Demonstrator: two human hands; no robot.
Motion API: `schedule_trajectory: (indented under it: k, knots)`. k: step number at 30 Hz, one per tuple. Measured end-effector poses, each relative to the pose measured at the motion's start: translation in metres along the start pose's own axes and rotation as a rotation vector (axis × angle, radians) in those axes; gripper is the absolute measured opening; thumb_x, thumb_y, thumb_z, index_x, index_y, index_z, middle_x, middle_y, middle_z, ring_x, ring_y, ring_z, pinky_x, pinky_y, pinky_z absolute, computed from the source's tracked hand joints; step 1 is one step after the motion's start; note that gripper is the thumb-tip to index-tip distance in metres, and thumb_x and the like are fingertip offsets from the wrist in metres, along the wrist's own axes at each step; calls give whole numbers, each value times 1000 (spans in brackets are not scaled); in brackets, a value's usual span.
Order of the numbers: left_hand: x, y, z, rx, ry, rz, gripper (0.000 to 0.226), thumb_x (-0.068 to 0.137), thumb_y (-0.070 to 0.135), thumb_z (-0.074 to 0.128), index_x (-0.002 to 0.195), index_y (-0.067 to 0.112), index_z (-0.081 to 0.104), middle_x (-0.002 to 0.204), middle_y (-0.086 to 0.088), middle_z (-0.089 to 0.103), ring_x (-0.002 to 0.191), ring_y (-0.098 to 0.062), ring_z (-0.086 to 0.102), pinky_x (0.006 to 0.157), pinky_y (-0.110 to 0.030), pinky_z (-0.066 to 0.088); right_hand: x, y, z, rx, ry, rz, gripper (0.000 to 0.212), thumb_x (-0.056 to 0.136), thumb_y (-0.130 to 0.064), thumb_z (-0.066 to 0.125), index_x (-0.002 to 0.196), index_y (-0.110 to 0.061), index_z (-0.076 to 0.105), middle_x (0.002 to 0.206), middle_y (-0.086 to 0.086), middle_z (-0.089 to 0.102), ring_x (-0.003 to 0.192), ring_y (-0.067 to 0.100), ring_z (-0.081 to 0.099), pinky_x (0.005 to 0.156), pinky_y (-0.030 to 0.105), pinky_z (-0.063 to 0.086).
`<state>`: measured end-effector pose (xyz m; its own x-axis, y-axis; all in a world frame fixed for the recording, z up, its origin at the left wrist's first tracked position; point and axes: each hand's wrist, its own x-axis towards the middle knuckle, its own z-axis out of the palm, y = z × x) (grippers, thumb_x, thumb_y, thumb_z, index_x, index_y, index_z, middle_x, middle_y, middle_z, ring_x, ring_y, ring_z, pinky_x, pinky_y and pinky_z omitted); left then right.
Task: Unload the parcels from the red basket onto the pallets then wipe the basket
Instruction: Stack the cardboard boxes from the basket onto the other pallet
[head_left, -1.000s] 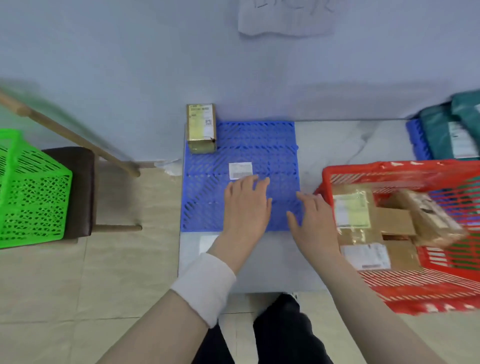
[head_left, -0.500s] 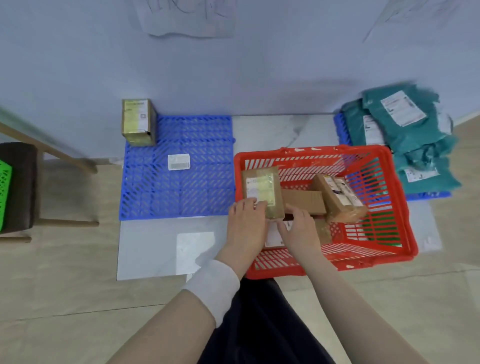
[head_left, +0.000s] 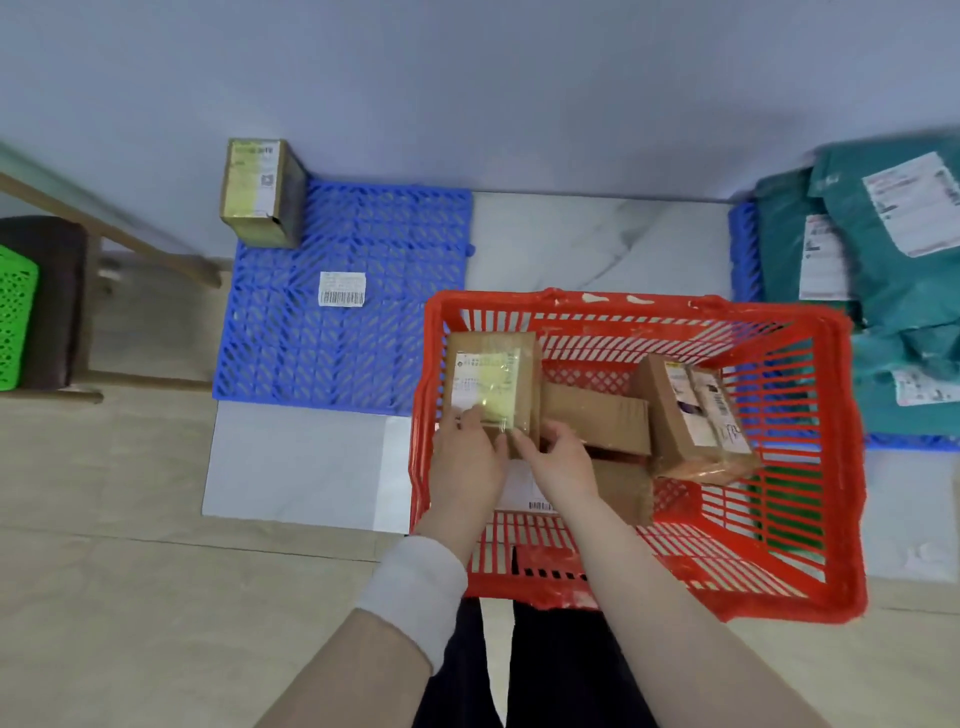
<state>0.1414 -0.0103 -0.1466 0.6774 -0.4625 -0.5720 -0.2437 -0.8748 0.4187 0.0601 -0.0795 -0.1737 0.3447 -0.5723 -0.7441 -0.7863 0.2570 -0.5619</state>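
Note:
The red basket (head_left: 831, 467) sits on the floor in front of me with several cardboard parcels inside. My left hand (head_left: 467, 462) and my right hand (head_left: 558, 462) both grip the near end of a brown parcel (head_left: 491, 374) with a yellow-white label, at the basket's left side. Another labelled parcel (head_left: 696, 415) leans at the right inside, and a plain flat one (head_left: 597, 415) lies in the middle. The blue pallet (head_left: 363, 332) lies to the left by the wall, with one taped box (head_left: 257, 192) on its far-left corner and a loose barcode label (head_left: 342, 289).
A second blue pallet (head_left: 743, 244) at the right carries teal mail bags (head_left: 893, 291). A green basket (head_left: 15, 317) rests on a dark stool (head_left: 57, 291) at far left, beside a wooden rail. White floor tiles lie between the pallets.
My hands left the blue pallet, went right into the red basket and closed on the labelled brown parcel. The view swung right with them.

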Motion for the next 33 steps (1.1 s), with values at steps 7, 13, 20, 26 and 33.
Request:
schedule_trajectory:
  k: [7,13,20,26,33]
  knots:
    - [1,6,21,-79,183,-95,50,90,17,52,137,11,36,145,-14,34,134,-27,31,108,-34,28,32,6,-23,-89,-114,-22,54,86,-33,61,132,-12,42,135,7,50,123,22,47,92,27,37]
    - [6,16,21,-307,234,-150,38,88,6,51,126,8,45,118,-6,59,107,-22,58,83,-27,45,31,2,-39,43,-99,-30,44,88,-23,59,129,-14,49,128,3,57,111,14,53,92,26,41]
    - [-13,30,-2,-358,246,-71,44,85,17,61,127,9,51,120,-9,55,113,-21,49,97,-30,40,-22,-6,-64,170,29,-97,42,85,-27,61,126,-22,53,110,-11,59,91,-3,54,83,23,46]
    - [-31,21,-59,-623,315,33,44,84,18,64,126,19,52,117,3,52,112,-14,52,97,-28,42,-61,-53,-48,291,111,-216,42,85,-30,61,127,-28,53,104,-25,60,90,-16,54,69,5,43]
    - [16,-34,-161,-862,403,115,41,84,10,62,121,25,51,118,5,55,105,-8,55,95,-28,45,-53,-159,42,393,138,-326,42,87,-16,60,128,-21,53,121,-9,61,106,3,59,90,16,46]
